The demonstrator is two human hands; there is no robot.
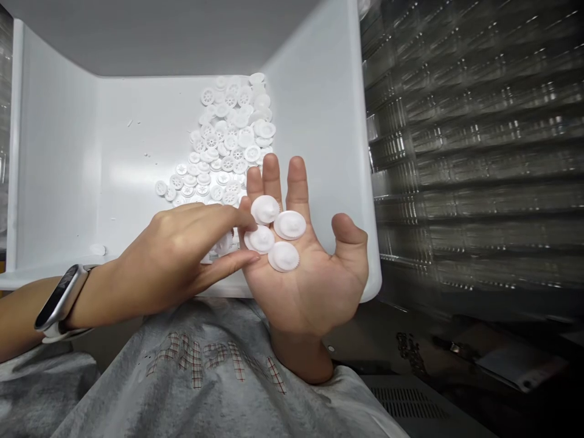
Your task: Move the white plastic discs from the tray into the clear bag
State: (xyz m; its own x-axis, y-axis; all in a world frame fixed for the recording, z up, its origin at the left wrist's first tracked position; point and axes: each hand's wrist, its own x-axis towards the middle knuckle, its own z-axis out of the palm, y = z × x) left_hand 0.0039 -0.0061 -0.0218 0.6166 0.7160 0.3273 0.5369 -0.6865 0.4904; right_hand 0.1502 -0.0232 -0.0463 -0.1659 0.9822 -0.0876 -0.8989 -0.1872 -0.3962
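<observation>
Several white plastic gears (283, 256), round with raised centres and finely toothed rims, lie on the upturned palm and lower fingers of my right hand (305, 280). Its fingers are stretched and the thumb stands apart. From the left, my left hand (182, 243) reaches across with thumb and forefinger closed at the edge of one white gear (260, 239) on that palm. More white plastic (223, 244) shows beneath the left fingers; how it is held is hidden. Both hands are over the near edge of a large white bin (319, 121).
Many similar white gears (228, 134), some with spokes showing, are heaped at the bin's right side. Small white scraps (98, 249) lie on its floor at left. Stacked clear plastic trays (469, 152) stand at right. A dark vented box (408, 401) sits at lower right.
</observation>
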